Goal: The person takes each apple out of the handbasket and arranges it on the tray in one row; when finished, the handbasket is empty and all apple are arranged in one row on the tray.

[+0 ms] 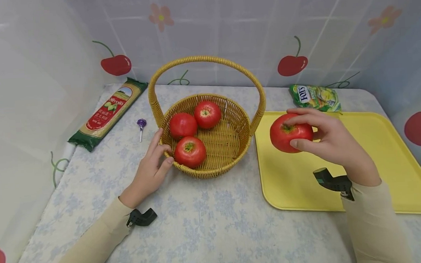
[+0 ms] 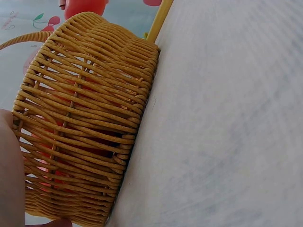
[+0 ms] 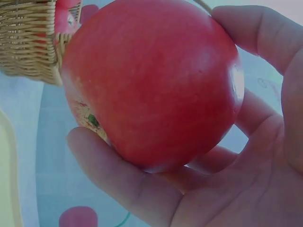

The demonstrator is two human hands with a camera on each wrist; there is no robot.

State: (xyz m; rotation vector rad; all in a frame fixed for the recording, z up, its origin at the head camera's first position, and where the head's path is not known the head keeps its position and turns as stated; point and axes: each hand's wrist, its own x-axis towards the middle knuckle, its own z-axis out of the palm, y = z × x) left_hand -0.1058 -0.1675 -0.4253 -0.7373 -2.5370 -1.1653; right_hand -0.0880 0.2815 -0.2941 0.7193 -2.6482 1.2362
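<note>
My right hand (image 1: 327,139) holds a red apple (image 1: 291,133) above the left part of a yellow tray (image 1: 299,182), fingers and thumb round its sides. In the right wrist view the same apple (image 3: 156,85) fills the middle, its stem hollow facing lower left. With my left hand (image 1: 152,170) I grip the left rim of a round wicker basket (image 1: 227,171), fingers over the edge. Its woven side (image 2: 85,127) fills much of the left wrist view. Inside the basket, on its left, lie three red apples (image 1: 190,151).
A tall arched handle (image 1: 203,58) rises over the basket. Left of it lie a purple lollipop (image 1: 141,124) and a green and red pasta pack (image 1: 108,113). A green Fox's candy bag (image 1: 315,97) sits behind the tray, near the patterned back wall (image 1: 212,32).
</note>
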